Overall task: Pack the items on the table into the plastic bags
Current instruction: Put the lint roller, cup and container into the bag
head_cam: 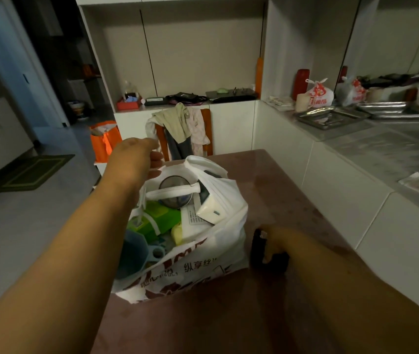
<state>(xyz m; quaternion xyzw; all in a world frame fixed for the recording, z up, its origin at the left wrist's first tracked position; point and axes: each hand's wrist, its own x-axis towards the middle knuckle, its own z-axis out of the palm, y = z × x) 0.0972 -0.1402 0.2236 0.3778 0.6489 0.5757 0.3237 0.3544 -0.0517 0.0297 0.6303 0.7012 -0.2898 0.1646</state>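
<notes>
Both hands busy at full plastic bag on pinkish table.
Left hand pinched the bag's far-left handle, fingers curled. Right hand wrapped around a dark object just right of the bag; object unidentifiable.

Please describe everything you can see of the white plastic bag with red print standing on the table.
The white plastic bag with red print stands open on the pinkish table, thin and crinkled, with dark characters on its front. It is filled to the mouth: a blue plastic jug, green plastic containers, a white box and a round metal strainer show. The left hand holds its far-left handle; the other handle lies across the contents.
</notes>
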